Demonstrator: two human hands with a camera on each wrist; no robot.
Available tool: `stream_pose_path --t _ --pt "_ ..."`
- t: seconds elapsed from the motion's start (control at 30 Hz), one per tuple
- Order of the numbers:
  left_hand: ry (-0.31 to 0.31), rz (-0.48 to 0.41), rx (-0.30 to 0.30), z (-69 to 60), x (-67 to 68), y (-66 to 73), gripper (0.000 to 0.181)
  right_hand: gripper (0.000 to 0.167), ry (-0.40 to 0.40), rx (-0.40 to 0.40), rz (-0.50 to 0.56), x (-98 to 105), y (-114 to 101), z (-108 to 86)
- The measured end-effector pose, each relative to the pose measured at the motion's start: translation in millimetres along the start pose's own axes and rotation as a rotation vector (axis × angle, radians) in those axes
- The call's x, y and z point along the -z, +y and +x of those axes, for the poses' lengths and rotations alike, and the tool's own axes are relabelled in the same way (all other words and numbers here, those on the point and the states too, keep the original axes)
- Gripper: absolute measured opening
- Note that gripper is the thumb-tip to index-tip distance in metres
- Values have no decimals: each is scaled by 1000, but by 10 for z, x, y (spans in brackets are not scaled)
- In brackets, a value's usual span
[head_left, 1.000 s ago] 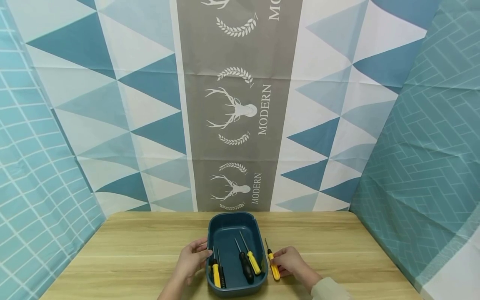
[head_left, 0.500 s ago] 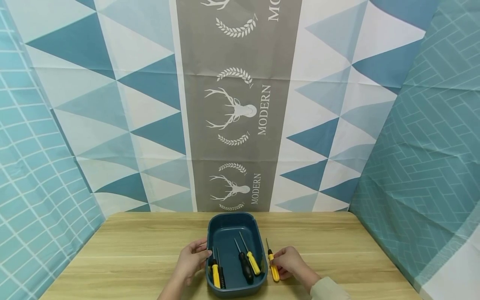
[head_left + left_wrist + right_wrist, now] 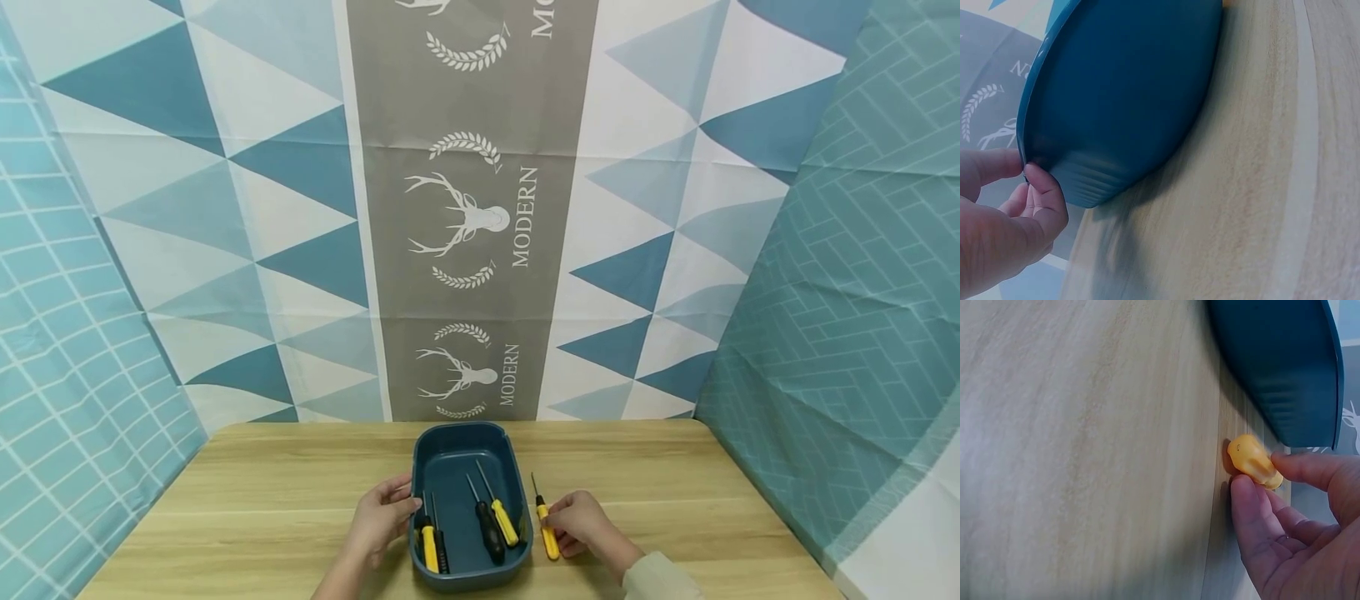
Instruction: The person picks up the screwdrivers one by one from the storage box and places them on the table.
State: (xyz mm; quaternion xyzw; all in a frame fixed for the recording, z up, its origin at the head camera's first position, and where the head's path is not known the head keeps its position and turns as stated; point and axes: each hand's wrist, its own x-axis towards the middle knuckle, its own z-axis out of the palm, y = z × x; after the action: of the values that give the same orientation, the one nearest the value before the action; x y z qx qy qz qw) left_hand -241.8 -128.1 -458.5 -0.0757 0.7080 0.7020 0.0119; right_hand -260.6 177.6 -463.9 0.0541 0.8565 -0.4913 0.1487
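The left hand (image 3: 382, 518) is pinching the box (image 3: 457, 529), likely steadying it; the right hand (image 3: 579, 523) is pinching a yellow screwdriver (image 3: 550, 540) beside it at the tabletop (image 3: 262, 508), a light grip seeming best.

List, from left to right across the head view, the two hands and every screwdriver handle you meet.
Left hand, black-collared yellow handle, slim black handle, thick black handle, all-yellow handle, yellow handle outside the tray, right hand.
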Motion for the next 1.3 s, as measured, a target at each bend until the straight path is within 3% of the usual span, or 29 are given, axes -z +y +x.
stream_pose_path --t 0.4,0.73,1.03,1.3 --pt "0 4 0 14 3 -21 56 22 -14 2 15 67 28 -40" --pt "-6 0 3 7 -4 -18 55 26 43 28 57 149 -8 -17" --pt "-10 -2 3 9 -2 -15 54 36 42 161 76 176 -104 -41" --pt "-10 1 12 1 -4 -5 54 38 36 207 93 189 -178 -59"
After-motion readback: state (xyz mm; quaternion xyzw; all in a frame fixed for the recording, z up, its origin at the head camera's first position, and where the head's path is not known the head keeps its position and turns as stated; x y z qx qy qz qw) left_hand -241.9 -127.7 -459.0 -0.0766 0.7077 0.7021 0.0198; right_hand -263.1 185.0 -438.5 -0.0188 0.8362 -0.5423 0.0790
